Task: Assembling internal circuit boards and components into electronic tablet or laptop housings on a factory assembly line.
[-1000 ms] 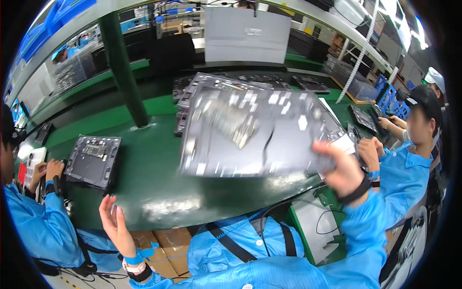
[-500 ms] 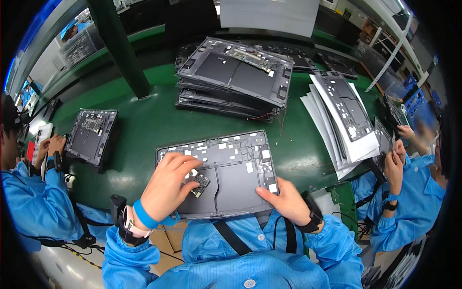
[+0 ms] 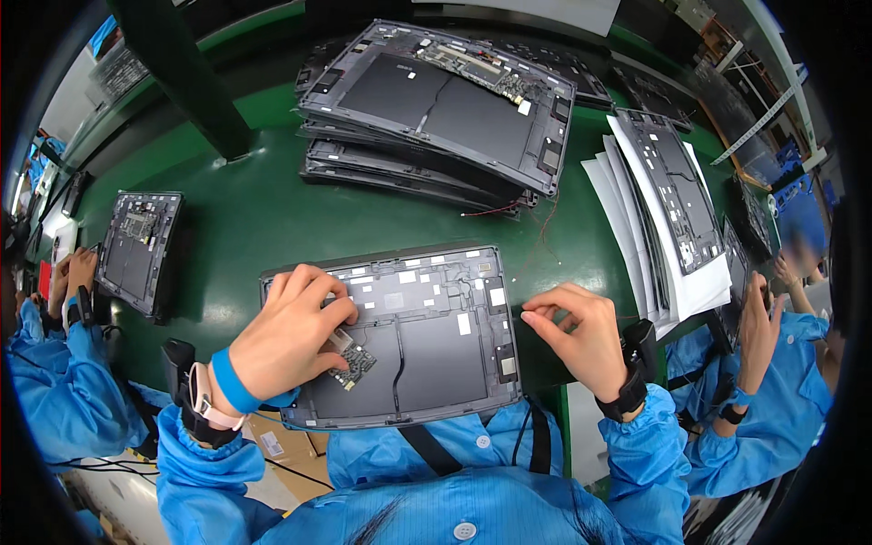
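Small circuit board [image 3: 361, 366] gripped in the left hand [image 3: 283, 334], over a dark panel [image 3: 445, 363].
We find the circuit board pinched between the left thumb and fingers, above the left half of the panel, which lies at the near edge of the green table [image 3: 227, 245]; whether the board touches the panel we cannot tell. We note the right hand [image 3: 579, 341] off the panel, just beyond its right edge, fingers bent and thumb tip near the forefinger; we cannot tell whether it pinches anything small. Behind the panel we record a stack of similar units [image 3: 454, 118], with thin red wires [image 3: 490, 213] at its lower right. To the right we observe white sheets [image 3: 707, 283] beneath a narrow dark part [image 3: 670, 186].
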`<move>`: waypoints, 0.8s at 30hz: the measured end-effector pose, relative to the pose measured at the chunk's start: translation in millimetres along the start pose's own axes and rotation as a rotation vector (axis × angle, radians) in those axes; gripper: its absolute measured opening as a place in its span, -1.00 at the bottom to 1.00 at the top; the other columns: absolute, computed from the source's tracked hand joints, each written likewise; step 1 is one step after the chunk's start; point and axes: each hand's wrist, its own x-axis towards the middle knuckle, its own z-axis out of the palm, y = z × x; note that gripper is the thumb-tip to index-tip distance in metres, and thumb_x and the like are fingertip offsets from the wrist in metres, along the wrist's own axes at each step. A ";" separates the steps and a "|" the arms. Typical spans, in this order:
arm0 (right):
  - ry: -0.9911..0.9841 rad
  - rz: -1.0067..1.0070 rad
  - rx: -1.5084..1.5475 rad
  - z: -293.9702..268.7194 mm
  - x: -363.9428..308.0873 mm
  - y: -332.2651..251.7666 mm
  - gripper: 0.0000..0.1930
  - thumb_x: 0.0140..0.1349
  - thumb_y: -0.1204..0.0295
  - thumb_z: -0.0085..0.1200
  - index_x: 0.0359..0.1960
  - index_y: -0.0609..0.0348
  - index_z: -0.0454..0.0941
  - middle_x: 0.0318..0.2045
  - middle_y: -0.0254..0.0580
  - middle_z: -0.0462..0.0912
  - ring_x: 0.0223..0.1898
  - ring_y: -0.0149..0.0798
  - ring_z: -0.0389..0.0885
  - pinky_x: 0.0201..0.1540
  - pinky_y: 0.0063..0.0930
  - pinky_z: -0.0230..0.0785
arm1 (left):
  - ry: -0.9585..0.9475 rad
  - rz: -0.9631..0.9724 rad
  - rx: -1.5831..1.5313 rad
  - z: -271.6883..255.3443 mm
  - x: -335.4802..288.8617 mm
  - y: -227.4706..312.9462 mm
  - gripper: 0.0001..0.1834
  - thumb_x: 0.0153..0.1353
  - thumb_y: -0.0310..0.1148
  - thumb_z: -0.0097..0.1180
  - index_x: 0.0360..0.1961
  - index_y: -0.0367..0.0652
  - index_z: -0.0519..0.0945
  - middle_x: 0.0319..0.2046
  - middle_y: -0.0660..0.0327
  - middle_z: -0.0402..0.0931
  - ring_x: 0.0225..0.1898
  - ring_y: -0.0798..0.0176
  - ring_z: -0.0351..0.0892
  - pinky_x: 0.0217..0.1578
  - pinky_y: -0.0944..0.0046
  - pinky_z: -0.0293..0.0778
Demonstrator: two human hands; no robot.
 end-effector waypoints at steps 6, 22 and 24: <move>-0.136 -0.070 0.037 9.6 8.7 -3.4 -0.81 -0.05 0.62 0.20 -0.36 0.12 0.59 -0.37 -0.31 0.49 -0.44 -0.34 0.51 -0.50 -0.54 0.40 | -0.093 0.077 0.021 -2.7 4.9 -2.2 -0.56 -0.36 -0.38 0.43 -0.35 -0.13 0.53 -0.17 0.18 0.34 -0.04 0.04 0.24 -0.02 0.10 0.22; -0.396 -0.901 -0.460 -0.9 48.0 6.9 -0.88 -0.09 0.46 0.04 -0.44 0.12 0.49 -0.34 -0.34 0.48 -0.22 -0.31 0.46 -0.24 -0.49 0.36 | -0.083 0.084 -0.267 -18.9 22.5 -14.4 -0.68 -0.23 -0.45 0.38 -0.49 -0.21 0.45 -0.46 0.22 0.47 -0.32 0.19 0.45 -0.22 0.24 0.38; -0.362 -0.908 -0.384 -2.9 47.7 5.6 -0.93 -0.07 0.45 0.02 -0.50 0.12 0.47 -0.37 -0.34 0.45 -0.25 -0.33 0.43 -0.26 -0.50 0.33 | 0.059 -0.169 -0.496 -20.4 23.7 -15.1 -0.72 -0.16 -0.53 0.34 -0.47 -0.26 0.45 -0.54 0.22 0.49 -0.43 0.36 0.50 -0.36 0.38 0.42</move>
